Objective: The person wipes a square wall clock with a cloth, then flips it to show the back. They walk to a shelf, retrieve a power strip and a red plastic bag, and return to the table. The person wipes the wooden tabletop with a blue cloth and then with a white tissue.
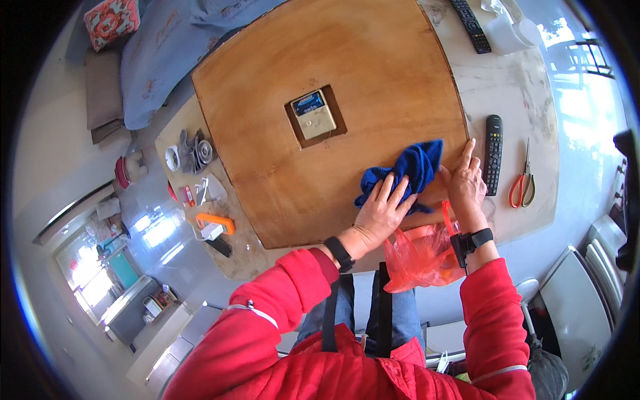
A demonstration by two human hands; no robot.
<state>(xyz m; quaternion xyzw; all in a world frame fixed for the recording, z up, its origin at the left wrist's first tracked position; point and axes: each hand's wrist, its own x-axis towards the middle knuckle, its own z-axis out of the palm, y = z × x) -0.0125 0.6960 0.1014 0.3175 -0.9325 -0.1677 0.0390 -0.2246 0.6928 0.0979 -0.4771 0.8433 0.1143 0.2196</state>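
A large brown wooden panel [260, 175] lies on a marble-patterned table. A square recess in it holds a cream plastic box [316, 122], likely a quartz clock movement, with a blue battery [308, 103] in its bay. My left hand [382, 215] presses down on a crumpled dark blue cloth [419, 162] near the panel's right front corner, fingers spread over the fabric. At the panel's right edge rests my right hand [465, 187], its index finger stretched along the border and its thumb apart. Below the hands, a red plastic bag [422, 257] hangs at the table's front edge.
Right of the panel lie a black remote control [493, 155] and scissors [522, 185]. Another remote [471, 27] and a white container [512, 35] sit farther back. An orange-framed object [216, 223], a white cup [172, 158] and small items occupy the table's left side [227, 262].
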